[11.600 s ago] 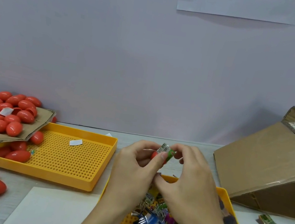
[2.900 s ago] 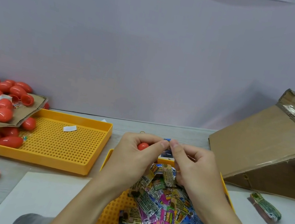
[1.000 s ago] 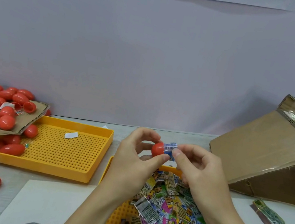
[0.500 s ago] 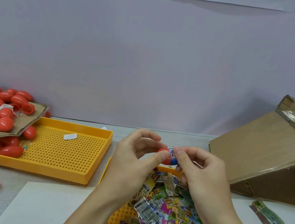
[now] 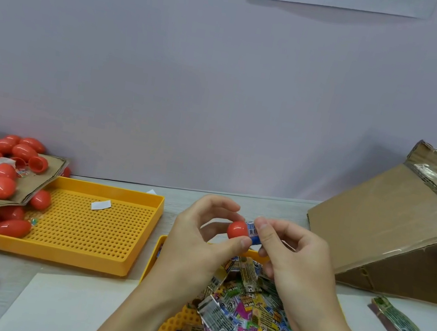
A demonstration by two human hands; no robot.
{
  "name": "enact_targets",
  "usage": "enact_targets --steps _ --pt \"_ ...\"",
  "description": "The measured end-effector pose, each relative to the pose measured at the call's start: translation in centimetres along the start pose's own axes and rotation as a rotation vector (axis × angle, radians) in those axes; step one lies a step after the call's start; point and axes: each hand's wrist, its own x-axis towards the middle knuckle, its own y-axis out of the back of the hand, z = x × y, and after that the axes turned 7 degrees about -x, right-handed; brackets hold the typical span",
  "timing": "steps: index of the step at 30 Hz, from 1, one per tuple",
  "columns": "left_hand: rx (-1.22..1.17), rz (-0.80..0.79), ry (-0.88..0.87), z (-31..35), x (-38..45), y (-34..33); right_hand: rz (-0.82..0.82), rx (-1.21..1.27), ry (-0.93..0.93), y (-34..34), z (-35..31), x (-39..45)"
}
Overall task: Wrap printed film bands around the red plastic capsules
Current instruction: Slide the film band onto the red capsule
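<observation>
Since half a second ago, the capsule (image 5: pixel 238 230) is showing more of its red end as the band (image 5: pixel 254 231) is sitting further along it. Both hands are holding it just above the far rim of the tray (image 5: pixel 156 253) of loose bands. The left hand (image 5: pixel 198 244) is pinching the capsule between thumb and curled fingers; the right hand (image 5: pixel 294 260) is pinching the blue band around it. The thin film is looking liable to crease or skew if the right fingers are pushing unevenly, and the smooth capsule could be slipping from the pinch into the tray.
</observation>
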Motion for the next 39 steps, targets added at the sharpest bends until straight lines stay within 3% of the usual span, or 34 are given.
enact_targets --steps 6,18,24,27,33,39 --pt "0.132 0.03 -0.069 0.2 -0.1 -0.1 0.002 -0.005 -0.005 -0.1 0.0 0.0" --pt "0.131 -0.029 -0.098 0.3 -0.2 -0.3 -0.033 -0.036 0.036 0.0 -0.2 -0.1" --pt "0.252 -0.029 -0.161 0.4 -0.2 -0.4 0.016 -0.198 0.158 0.0 0.0 -0.2" --pt "0.19 0.045 -0.145 0.4 0.0 -0.3 0.087 -0.369 0.261 -0.2 0.3 -0.3" --pt "0.057 0.129 -0.079 0.5 0.0 -0.3 0.061 -0.725 0.441 -1.4 0.5 -1.1" --pt "-0.05 0.081 -0.043 0.2 -0.1 -1.1 0.236 -0.774 0.489 -1.4 0.7 -1.0"
